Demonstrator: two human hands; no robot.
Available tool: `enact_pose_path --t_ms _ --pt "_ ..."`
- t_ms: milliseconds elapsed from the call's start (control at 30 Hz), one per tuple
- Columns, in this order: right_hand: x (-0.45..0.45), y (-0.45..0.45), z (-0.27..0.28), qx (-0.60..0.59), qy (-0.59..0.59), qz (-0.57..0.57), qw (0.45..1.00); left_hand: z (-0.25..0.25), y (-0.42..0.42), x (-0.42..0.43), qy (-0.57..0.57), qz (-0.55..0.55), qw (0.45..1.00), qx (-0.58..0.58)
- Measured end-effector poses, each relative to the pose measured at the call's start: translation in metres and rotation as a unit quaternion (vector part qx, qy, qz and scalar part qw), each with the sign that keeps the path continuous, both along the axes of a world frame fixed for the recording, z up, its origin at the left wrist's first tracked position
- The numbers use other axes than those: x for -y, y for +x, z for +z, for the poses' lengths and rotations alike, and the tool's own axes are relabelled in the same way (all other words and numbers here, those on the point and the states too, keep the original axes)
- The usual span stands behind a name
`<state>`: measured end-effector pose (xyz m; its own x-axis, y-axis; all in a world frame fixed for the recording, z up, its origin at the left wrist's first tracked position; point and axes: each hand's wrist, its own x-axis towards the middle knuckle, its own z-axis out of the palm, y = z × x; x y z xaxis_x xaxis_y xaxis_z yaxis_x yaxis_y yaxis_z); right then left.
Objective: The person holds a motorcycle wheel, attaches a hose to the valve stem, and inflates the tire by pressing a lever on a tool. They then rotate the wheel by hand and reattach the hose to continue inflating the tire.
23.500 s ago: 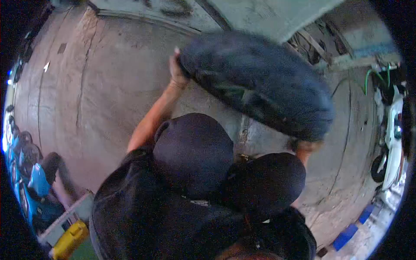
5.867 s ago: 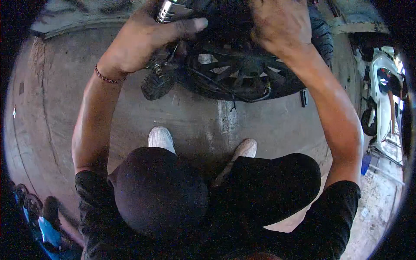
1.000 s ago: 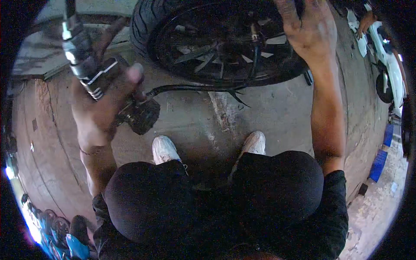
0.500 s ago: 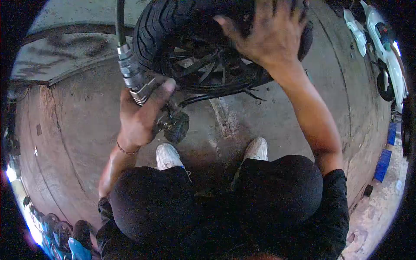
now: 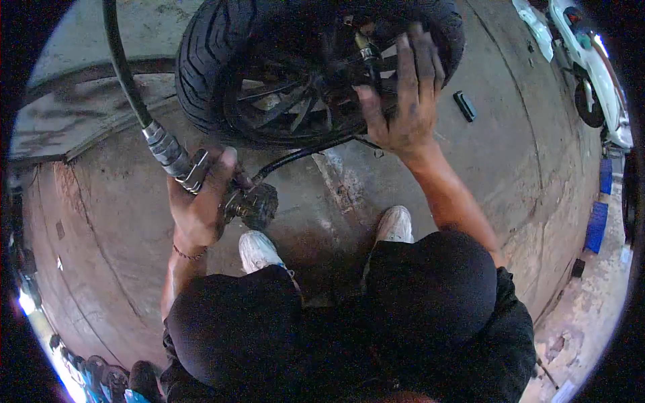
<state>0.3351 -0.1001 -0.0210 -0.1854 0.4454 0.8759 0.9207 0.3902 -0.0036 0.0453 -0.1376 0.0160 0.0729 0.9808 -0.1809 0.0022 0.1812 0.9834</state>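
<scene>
My left hand is wrapped round a tyre inflator with a metal coupling and a round, dark-covered gauge. A thick air hose runs from the coupling to the top edge of view. From the inflator a thinner black hose leads to the wheel. That motorcycle wheel has a black treaded tyre and dark spokes. Near its rim is a metal hose end; whether it sits on the valve is too dark to tell. My right hand, fingers outstretched and empty, is beside the hose end.
A small black object lies on the concrete floor right of the wheel. White motorcycle bodywork and blue objects stand along the far right. My white shoes are below the inflator. More dark and blue items lie at lower left.
My right hand has drawn down from over the wheel, and the metal hose end now shows. The view has shifted, bringing the wheel lower and further left. My left hand keeps the inflator.
</scene>
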Motion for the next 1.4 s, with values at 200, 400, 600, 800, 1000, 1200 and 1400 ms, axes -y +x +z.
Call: enact_pose_path --t_ms 200,400,600,800,1000,1200,1400 --pt "0.012 -0.008 0.002 -0.203 -0.174 0.039 0.963 -0.014 -0.007 0.000 -0.014 0.008 0.997 0.076" --pt "0.001 -0.017 0.016 -0.111 -0.144 0.039 0.983 0.001 0.000 0.005 -0.024 0.031 0.998 0.053" --pt "-0.002 -0.022 0.011 -0.344 -0.253 0.101 0.899 0.003 -0.006 0.003 -0.024 -0.004 0.998 0.051" --pt "-0.001 -0.010 0.010 -0.134 -0.174 0.109 0.969 0.008 0.001 0.002 -0.066 0.004 0.997 0.048" --pt "-0.001 -0.011 0.022 0.066 -0.246 -0.059 0.965 0.014 0.010 -0.001 -0.077 -0.054 0.995 0.026" --pt "-0.010 -0.005 0.019 0.121 -0.200 -0.030 0.972 0.007 0.014 -0.011 -0.068 -0.134 0.984 0.092" --pt "-0.014 -0.012 0.017 -0.058 -0.183 -0.022 0.981 -0.008 0.012 -0.020 -0.002 -0.231 0.969 0.085"
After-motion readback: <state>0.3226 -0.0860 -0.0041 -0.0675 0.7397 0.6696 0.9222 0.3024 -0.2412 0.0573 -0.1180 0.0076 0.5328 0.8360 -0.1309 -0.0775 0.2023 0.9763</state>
